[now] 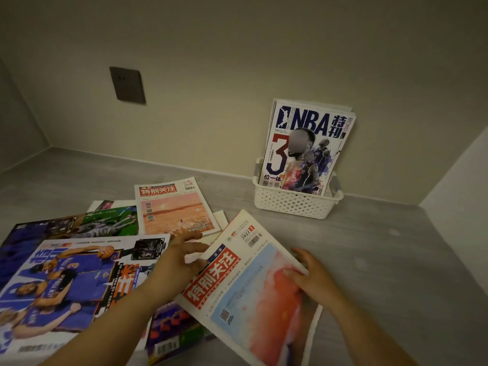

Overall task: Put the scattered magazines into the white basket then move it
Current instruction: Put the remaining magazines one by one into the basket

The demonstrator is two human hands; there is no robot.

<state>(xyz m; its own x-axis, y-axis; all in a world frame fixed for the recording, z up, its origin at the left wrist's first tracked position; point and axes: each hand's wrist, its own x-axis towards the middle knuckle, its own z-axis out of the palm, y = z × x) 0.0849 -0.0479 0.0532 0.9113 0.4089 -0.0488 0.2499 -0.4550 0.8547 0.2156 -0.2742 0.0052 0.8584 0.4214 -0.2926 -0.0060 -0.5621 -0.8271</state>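
**A:** Fingers of the right hand are curled over the right edge of the red-and-white magazine, thumb on the cover, so that one's gripped for sure. The left hand has its fingers at the magazine's top-left corner, slipped behind the edge. Looks like a pinch on it, though it's a bit blurry there.

**B:** Yeah, and the magazine is tilted, its right side raised off the grey tabletop. Where's the basket?

**A:** White basket sits at the back against the wall, well apart from the hands. An NBA magazine already stands upright in it, leaning on the wall, with more pages tucked behind it.

**B:** The rest are on the left: a sunset-cover magazine lying flat, a big basketball magazine with players in blue jerseys overlapping a dark one with a green picture, and a purple magazine poking out under the one being held.
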